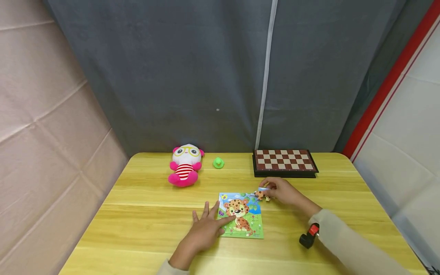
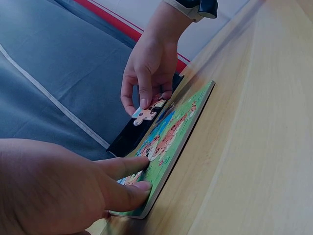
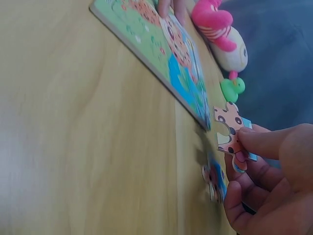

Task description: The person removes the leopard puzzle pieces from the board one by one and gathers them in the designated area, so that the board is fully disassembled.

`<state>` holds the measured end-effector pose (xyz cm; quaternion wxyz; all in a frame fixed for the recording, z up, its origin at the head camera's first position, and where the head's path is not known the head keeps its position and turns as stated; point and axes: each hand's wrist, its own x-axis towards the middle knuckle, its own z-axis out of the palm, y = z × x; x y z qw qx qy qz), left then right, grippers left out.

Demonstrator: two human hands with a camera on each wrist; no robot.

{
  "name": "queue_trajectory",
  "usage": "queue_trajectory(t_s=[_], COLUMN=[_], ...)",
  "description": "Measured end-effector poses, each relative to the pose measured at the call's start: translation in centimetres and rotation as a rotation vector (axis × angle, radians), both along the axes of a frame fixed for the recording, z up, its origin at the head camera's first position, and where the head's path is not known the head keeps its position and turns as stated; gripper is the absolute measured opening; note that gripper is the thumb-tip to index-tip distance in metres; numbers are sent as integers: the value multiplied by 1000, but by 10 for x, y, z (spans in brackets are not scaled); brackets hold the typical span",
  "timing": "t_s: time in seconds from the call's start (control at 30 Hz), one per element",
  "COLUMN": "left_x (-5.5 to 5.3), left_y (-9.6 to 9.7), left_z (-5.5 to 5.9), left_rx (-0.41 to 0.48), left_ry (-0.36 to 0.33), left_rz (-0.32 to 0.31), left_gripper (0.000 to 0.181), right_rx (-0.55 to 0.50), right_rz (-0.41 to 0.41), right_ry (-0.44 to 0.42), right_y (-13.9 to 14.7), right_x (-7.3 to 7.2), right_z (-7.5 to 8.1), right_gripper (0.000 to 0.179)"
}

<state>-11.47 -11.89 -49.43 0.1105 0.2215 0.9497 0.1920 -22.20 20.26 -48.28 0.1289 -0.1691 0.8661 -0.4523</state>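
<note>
The step in hand looks like handling a loose puzzle piece, and the next move seems to call for a light pinch and a careful turn, so that knobs and notches face the right way. The right hand [image 1: 280, 190] pinches the puzzle piece [image 3: 234, 122] between thumb and fingers, just beside the far right corner of the puzzle board [image 1: 255, 230]; the left hand [image 1: 203, 231] is spread, its index finger and thumb touching that board. The piece is thin and flat, spotted orange, with a rounded knob and a curved notch (card or wood, I cannot tell). A second piece [image 3: 213, 181], blurred, seems to lie beneath the right hand. The square board is smoothly printed and pale-edged, flat on the grained yellow tabletop [image 1: 148, 229]. Beyond sit a soft plush toy [image 1: 183, 171], a rounded green duck [image 1: 218, 163] and a dark-rimmed chess box [image 1: 285, 160].
</note>
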Motion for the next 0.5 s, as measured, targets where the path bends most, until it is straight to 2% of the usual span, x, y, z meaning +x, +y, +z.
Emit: queue_trajectory(t_s=[0.5], left_x=[0], left_y=[0], left_z=[-1], left_rx=[-7], left_ry=[6], left_rz=[-7], left_gripper=[52], right_rx=[40], right_rz=[-11], right_ry=[24], right_y=[43], right_x=[-8], right_z=[-2], right_gripper=[15])
